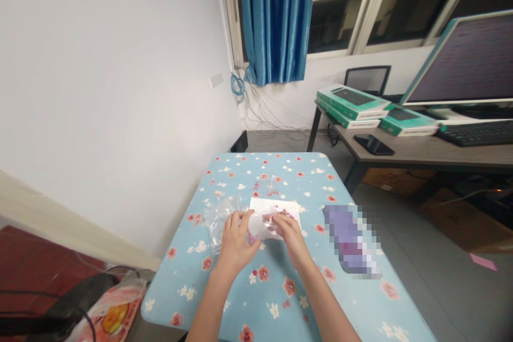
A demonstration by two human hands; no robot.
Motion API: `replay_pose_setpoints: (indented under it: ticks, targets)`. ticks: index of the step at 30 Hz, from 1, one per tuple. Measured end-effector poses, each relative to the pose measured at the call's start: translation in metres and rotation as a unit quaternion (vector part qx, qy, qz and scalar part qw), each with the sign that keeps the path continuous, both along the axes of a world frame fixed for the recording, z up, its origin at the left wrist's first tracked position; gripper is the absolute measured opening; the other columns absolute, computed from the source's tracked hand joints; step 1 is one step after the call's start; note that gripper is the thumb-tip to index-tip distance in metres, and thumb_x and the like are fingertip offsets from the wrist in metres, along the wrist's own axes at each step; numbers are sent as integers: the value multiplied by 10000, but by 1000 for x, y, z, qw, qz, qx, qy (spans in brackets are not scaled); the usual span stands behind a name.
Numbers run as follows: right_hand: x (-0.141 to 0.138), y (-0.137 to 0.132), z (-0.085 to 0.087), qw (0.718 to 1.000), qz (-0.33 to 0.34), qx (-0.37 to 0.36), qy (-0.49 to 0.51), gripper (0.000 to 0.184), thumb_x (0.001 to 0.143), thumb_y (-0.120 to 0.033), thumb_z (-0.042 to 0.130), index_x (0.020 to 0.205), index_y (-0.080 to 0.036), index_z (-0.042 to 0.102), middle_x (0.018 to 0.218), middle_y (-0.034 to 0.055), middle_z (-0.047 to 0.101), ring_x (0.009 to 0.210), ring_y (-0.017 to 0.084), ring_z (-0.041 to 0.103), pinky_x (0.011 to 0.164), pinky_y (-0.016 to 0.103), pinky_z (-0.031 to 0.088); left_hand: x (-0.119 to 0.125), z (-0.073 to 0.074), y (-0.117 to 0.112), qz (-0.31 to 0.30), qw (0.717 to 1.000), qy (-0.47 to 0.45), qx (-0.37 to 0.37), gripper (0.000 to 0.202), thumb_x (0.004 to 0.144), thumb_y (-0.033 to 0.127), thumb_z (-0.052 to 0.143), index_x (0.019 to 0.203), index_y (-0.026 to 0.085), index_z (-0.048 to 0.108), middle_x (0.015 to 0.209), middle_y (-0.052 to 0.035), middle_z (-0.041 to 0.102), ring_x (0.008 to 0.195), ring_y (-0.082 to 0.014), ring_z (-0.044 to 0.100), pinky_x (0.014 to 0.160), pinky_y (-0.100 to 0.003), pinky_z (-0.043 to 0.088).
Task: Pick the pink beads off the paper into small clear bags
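A white sheet of paper (pixel 259 206) lies on the table under my hands, with small pink and red bits on its right part. My left hand (pixel 236 240) is at the paper's left edge, its fingers and thumb curled around a small clear plastic bag (pixel 251 237) with something pink in it. Over the right part of the paper, my right hand (pixel 292 231) has its fingers pinched together; what they hold is too small to make out. Left of my left hand lies a crumpled clear plastic bag (pixel 214 219). Another clear bag (pixel 265 186) with reddish-pink pieces rests beyond the paper.
A blue flowered cloth covers the table (pixel 188 283). A blurred-out purple-blue object (pixel 347 238) lies at its right. The desk (pixel 409 156) beyond holds green boxes (pixel 348 102), a phone (pixel 374 144), a keyboard (pixel 481 132) and a monitor (pixel 465 64). A wall (pixel 120 91) borders the left.
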State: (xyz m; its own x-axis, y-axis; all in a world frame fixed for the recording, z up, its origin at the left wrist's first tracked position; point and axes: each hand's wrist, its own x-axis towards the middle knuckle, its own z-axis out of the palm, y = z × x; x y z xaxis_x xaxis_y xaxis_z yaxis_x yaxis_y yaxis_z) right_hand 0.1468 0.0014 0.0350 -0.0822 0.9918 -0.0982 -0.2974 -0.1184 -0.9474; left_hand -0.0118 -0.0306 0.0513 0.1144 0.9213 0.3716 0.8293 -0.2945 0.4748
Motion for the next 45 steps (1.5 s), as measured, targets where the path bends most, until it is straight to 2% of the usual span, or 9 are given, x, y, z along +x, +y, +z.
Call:
replay_pose_setpoints:
  ticks: [8,15,19,28,32,35,39,42,45]
  targets:
    - [-14,-2,-18,969,-61,-144,193,169,648,-264,659,763,-151,710,889,75,716,829,205,656,533,245,544,-1,12,1,-53,985,-159,-35,614,651,0,466,1210,252,463,1072,-38,453,893,-147,555,835,-308,492]
    - [-23,-1,-25,932,-70,-216,282,68,697,-152,610,752,-153,649,698,27,701,614,140,660,505,213,557,10,19,-2,-80,980,-180,-9,236,713,19,509,831,199,607,1003,-37,463,891,-152,570,852,-322,455]
    - [-25,-2,-25,916,-62,-232,322,57,711,-136,591,760,-135,619,645,7,675,530,116,631,458,196,542,15,24,-1,-94,977,-192,10,164,755,47,511,765,185,598,994,-42,476,869,-146,578,834,-310,447]
    - [-30,-6,-20,875,-18,-268,402,131,740,-195,583,642,-170,499,445,-72,479,310,32,369,264,115,251,16,47,6,-89,978,-181,51,140,748,90,503,742,195,597,954,-51,534,959,-187,554,879,-343,444]
    - [-24,-7,-18,881,-2,-271,387,205,755,-250,574,609,-183,446,419,-96,383,298,17,255,266,113,150,3,50,11,-46,974,-212,67,100,750,137,526,742,196,606,960,-55,546,961,-190,553,895,-357,448]
    - [-19,-6,-17,908,9,-242,342,299,758,-357,587,590,-198,399,421,-109,342,295,13,178,274,131,99,-18,39,21,10,947,-307,91,55,744,196,559,752,185,612,988,-62,544,968,-189,563,841,-318,484]
    - [-15,-5,-18,953,-27,-189,237,381,766,-488,562,581,-213,373,404,-120,282,308,28,129,310,166,82,-54,5,36,148,883,-428,122,79,715,246,577,735,170,589,936,-43,589,935,-181,596,874,-320,471]
    - [-13,-3,-20,990,-80,-96,60,458,788,-569,499,531,-216,359,392,-97,274,337,55,196,357,202,140,-74,-25,38,207,876,-426,88,140,693,283,573,772,168,582,882,-38,623,896,-190,616,865,-339,477]
    - [-8,2,-18,977,-116,58,-166,496,828,-572,443,494,-211,373,445,-42,388,437,100,369,463,239,269,-85,-47,33,221,879,-417,67,186,660,263,554,807,159,600,854,-51,642,877,-212,626,846,-371,483]
